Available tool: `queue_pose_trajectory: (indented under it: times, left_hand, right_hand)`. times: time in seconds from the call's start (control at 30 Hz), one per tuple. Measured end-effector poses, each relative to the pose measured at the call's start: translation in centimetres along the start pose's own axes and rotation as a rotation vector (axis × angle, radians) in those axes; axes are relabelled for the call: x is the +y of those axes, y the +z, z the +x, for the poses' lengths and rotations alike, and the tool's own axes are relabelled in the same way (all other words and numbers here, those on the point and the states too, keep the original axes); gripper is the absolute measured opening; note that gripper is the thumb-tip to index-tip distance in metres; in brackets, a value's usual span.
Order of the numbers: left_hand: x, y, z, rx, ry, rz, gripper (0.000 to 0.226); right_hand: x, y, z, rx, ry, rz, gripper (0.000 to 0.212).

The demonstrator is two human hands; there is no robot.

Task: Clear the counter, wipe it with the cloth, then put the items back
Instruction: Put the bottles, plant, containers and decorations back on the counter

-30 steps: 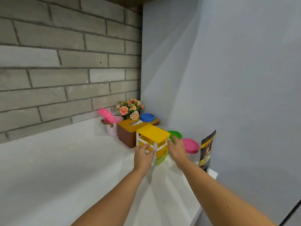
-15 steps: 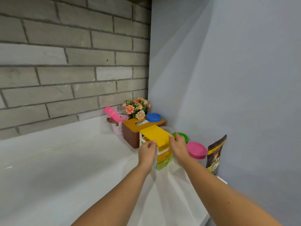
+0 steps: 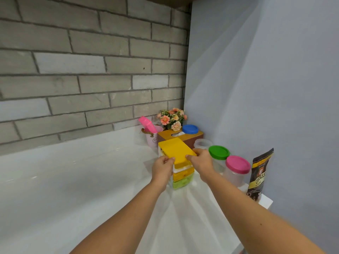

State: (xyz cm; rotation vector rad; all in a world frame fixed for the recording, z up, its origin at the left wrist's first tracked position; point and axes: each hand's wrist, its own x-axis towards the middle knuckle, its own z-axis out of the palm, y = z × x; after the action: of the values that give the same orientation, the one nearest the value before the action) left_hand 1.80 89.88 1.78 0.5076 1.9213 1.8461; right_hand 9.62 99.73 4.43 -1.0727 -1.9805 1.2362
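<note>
Two hands grasp the mini drawer unit (image 3: 177, 150) on the white bench (image 3: 73, 180): the left hand (image 3: 162, 167) curls round the near left corner of its yellow top, and the right hand (image 3: 200, 160) pinches the top's right edge. Under that top sit a yellow drawer and a green one; whether the base touches the bench cannot be told. Just behind the drawer unit stands a brown tissue box (image 3: 190, 139), with a blue-lidded jar (image 3: 190, 129), a flower bunch (image 3: 172, 119) and a pink cup (image 3: 153, 139) beyond it. Right of the drawer unit stand a lidless clear tub (image 3: 201, 143), a green-lidded jar (image 3: 219, 152), a pink-lidded jar (image 3: 238, 164) and, farthest out, a dark coffee pouch (image 3: 259, 176)
</note>
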Motion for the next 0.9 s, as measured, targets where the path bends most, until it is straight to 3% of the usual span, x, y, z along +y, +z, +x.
queue_pose_trajectory:
  times: [0.17, 0.27, 0.47, 0.7, 0.9]
  left_hand:
    - [0.9, -5.9, -1.0, 0.069, 0.026, -0.022, 0.024]
    - [1.4, -10.3, -1.8, 0.13, 0.04, -0.011, 0.026]
    - [2.5, -21.3, -4.1, 0.251, 0.055, 0.025, 0.014]
    - [2.2, -34.6, -7.7, 0.393, 0.042, 0.024, 0.022]
    - [1.2, -43.5, -10.9, 0.514, 0.016, 0.085, 0.022]
  right_hand:
    - [-3.1, 4.2, -3.0, -0.049, -0.07, 0.005, 0.009]
    - [-5.5, 7.3, -5.2, -0.083, -0.106, -0.008, 0.009]
    - [-10.7, 15.3, -10.9, -0.161, -0.133, 0.045, 0.034]
    - [-15.5, 26.1, -18.1, -0.325, -0.172, 0.064, 0.014]
    - [-17.6, 33.5, -24.0, -0.414, -0.197, 0.099, 0.012]
